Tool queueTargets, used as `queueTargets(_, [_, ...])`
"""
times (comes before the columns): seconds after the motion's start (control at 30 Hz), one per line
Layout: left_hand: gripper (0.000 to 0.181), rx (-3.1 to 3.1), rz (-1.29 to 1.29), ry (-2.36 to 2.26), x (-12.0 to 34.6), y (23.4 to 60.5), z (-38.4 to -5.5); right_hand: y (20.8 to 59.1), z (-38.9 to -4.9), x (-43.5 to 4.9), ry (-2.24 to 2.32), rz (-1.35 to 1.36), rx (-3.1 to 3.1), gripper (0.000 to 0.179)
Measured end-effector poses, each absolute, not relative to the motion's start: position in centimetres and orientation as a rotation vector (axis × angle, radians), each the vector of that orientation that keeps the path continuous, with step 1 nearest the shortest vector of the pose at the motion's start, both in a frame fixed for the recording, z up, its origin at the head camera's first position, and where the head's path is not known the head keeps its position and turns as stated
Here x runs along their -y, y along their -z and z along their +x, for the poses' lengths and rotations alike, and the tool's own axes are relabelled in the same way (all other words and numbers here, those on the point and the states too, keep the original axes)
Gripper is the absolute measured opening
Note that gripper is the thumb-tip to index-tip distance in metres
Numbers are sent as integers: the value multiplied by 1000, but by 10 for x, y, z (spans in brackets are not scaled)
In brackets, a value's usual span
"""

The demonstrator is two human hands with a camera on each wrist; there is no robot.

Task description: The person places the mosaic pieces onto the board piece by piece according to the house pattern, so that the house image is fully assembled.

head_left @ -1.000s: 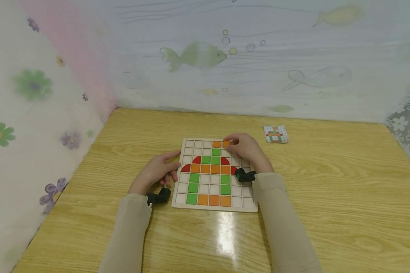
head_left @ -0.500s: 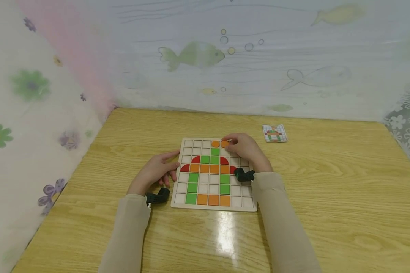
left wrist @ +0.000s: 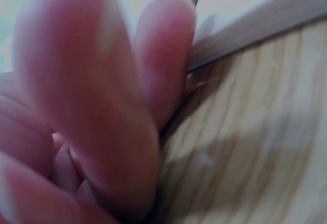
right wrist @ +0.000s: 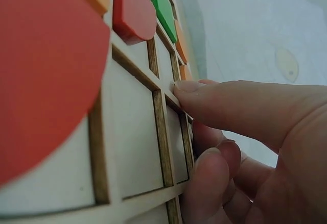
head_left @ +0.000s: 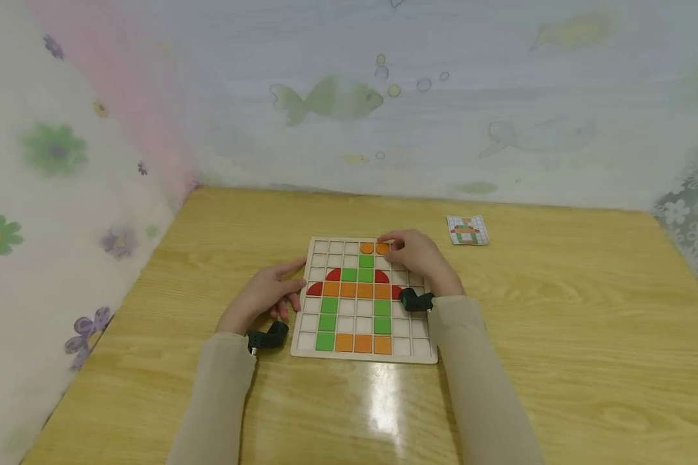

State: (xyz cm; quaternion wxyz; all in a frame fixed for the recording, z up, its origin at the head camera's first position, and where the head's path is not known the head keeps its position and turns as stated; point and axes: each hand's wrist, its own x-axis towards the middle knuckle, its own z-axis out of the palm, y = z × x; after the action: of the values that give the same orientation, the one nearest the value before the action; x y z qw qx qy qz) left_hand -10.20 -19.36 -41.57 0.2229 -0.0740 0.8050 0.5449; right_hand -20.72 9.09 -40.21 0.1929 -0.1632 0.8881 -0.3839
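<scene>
A wooden grid board point(head_left: 363, 358) lies flat on the table, with green, orange and red pieces set in its cells. Two orange discs sit side by side in its far row. My right hand point(head_left: 417, 253) pinches the right-hand orange disc point(head_left: 382, 248) between thumb and index finger. In the right wrist view, the thumb partly hides an orange piece point(right wrist: 185, 72) at the board's far side. My left hand point(head_left: 263, 292) rests beside the board, thumb and index finger touching its left edge, other fingers loosely bent on the table and holding nothing.
A small printed card point(head_left: 468, 230) showing a coloured grid pattern lies beyond the board to the right. The wood-grain table point(head_left: 587, 336) meets a fish-patterned wall covering point(head_left: 349, 129) at the back. Each wrist carries a small black camera point(head_left: 269, 336).
The right-hand orange disc now looks level in its cell, and my right fingers stay on it. My left hand keeps its place at the board's edge.
</scene>
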Motion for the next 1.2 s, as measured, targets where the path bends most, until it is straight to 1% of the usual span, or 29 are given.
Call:
queueTargets(0.23, [49,-2255,-199,-1497,194,414,-105,400,-209,-91,1105,-468,-2486,32])
queueTargets(0.5, [48,-2242,-216,-1491,193,419,-104,404,-207,-93,1158,-391,-2403,35])
queueTargets(0.73, [48,-2217,-213,-1523,191,424,-107,407,-207,-99,1089,-505,-2395,40])
queueTargets(0.9, [46,-2194,-228,-1572,189,429,-110,409,-205,-107,1118,-531,-2377,44])
queueTargets(1.07, [44,-2201,-196,-1600,184,433,-110,409,-195,-115,1115,-496,-2411,53])
queueTargets(1.2, [41,-2223,-203,-1594,183,436,-108,407,-184,-123,1071,-544,-2473,57])
